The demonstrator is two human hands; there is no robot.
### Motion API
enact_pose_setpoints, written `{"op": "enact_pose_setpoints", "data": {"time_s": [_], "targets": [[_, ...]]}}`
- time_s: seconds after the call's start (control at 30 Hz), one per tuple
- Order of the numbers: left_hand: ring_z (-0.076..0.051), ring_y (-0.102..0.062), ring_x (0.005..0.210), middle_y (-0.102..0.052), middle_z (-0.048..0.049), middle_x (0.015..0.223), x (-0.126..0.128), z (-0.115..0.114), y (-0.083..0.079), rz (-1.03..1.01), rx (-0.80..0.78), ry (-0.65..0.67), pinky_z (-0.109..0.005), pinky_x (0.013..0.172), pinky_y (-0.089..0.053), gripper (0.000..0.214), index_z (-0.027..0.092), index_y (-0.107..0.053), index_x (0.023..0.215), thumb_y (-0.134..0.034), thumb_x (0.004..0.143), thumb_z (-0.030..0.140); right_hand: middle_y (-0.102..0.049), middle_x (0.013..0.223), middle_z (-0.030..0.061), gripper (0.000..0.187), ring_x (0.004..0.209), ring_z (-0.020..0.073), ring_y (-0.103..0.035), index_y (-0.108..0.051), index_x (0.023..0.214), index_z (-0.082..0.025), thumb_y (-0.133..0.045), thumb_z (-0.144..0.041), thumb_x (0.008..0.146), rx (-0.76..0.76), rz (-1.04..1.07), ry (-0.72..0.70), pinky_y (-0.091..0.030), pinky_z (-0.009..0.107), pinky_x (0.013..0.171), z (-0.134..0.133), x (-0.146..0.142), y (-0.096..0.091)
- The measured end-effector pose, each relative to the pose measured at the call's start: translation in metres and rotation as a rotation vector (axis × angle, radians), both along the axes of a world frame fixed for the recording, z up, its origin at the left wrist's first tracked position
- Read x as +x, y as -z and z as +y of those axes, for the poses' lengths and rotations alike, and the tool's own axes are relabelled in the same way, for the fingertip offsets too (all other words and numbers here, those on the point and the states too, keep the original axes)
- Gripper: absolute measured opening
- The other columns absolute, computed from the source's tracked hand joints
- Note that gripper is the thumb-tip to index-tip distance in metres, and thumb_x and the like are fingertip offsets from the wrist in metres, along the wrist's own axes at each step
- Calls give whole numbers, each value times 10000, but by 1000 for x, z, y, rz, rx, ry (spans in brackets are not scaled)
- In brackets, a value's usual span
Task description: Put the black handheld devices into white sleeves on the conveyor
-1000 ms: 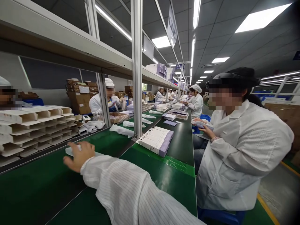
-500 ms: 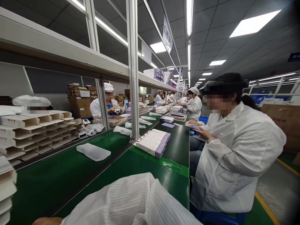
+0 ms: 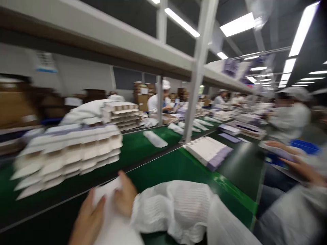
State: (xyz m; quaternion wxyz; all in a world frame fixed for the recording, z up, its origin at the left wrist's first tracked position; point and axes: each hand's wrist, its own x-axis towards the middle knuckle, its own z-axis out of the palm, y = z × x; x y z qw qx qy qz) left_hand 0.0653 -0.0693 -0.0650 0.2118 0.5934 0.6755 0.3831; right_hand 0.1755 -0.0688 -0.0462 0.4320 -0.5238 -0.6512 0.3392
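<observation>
Two hands of mine are gripping one white piece (image 3: 109, 212) low in front of me, over the near, dark part of the bench (image 3: 153, 170). My left hand (image 3: 89, 216) is holding its left side, and my right hand (image 3: 125, 195), coming out of a striped white sleeve (image 3: 176, 207), is holding its right side. Both are blurring, so I cannot tell exactly how my fingertips are meeting it, or whether it is a pouch or a sheet.

Beyond my left hand, a stack of open boxes (image 3: 76, 149) is standing on the green belt (image 3: 135, 149), and a second stack (image 3: 124, 114) is standing behind it. One white packet (image 3: 155, 139) is lying alone on the belt, while several others (image 3: 176, 128) are lying farther along, near the post (image 3: 196, 75). To the right of the post, a row of white and purple boxes (image 3: 208, 151) is resting flat. At my right, a co-worker's hands (image 3: 300, 165) are holding something pale and purple.
</observation>
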Motion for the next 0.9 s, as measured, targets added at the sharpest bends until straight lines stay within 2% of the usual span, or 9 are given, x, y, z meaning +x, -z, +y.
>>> {"op": "enact_pose_setpoints", "data": {"time_s": [0.07,0.17,0.37,0.47,0.53,0.63,0.73,0.83,0.9], "targets": [[-211,-275,1220,-242,-51,1364,2,-13,-7,-171,-53,-4,-341,1015,-241,589,160,-219,1296,-315,778,424,-304,1329,1,572,1209,186,-280,-251,1283,-172,-357,-110,725,-44,168,12,-198,334,1015,11,4,11],[-200,-223,1242,-215,-101,1368,12,-12,-15,-230,-74,-1,-347,1031,-184,569,91,-202,1300,-321,804,343,-295,1331,54,581,1215,189,-279,-256,1292,-127,-372,-179,725,-85,300,-45,-183,346,1020,21,11,27],[-180,-186,1254,-164,-48,1388,2,-10,-10,-402,-75,50,-338,1028,-187,540,169,-166,1313,-326,826,338,-259,1346,59,665,1228,180,-256,-193,1314,-165,-437,-250,702,-186,529,4,-198,350,1013,14,16,23],[-199,-207,1247,-192,-57,1379,-11,-14,-10,-384,-69,67,-348,1027,-188,564,164,-189,1309,-374,800,318,-296,1327,88,692,1220,198,-273,-221,1306,-159,-476,-279,674,-223,601,19,-230,355,1000,11,15,16],[-210,-215,1244,-226,-67,1366,-20,-23,-19,-323,-36,68,-356,1033,-177,584,150,-229,1299,-426,766,285,-326,1309,109,711,1208,217,-295,-249,1296,-155,-511,-309,653,-218,623,13,-241,369,995,9,18,17],[-199,-190,1253,-257,-12,1355,-39,-50,-52,-228,63,75,-347,1034,-187,549,213,-308,1268,-462,744,272,-376,1277,122,741,1188,246,-324,-286,1278,-165,-569,-363,622,-234,636,3,-240,398,993,8,27,24],[-183,-233,1240,-341,32,1315,-73,-85,-105,-90,210,11,-316,1021,-224,445,268,-412,1201,-451,758,268,-398,1268,88,776,1184,247,-330,-298,1272,-214,-617,-393,588,-294,636,-31,-281,370,982,16,36,30],[-165,-356,1176,-472,58,1214,-132,-127,-167,150,306,-151,-253,997,-244,343,289,-540,1066,-509,724,290,-426,1248,71,789,1159,264,-365,-329,1255,-252,-619,-459,551,-403,599,-48,-381,355,918,22,42,28],[-171,-411,1123,-562,71,1096,-183,-150,-204,336,227,-233,-288,973,-252,304,230,-591,980,-509,711,346,-455,1220,82,795,1142,275,-386,-346,1247,-252,-605,-500,538,-430,592,-49,-425,355,876,21,44,26]]}}
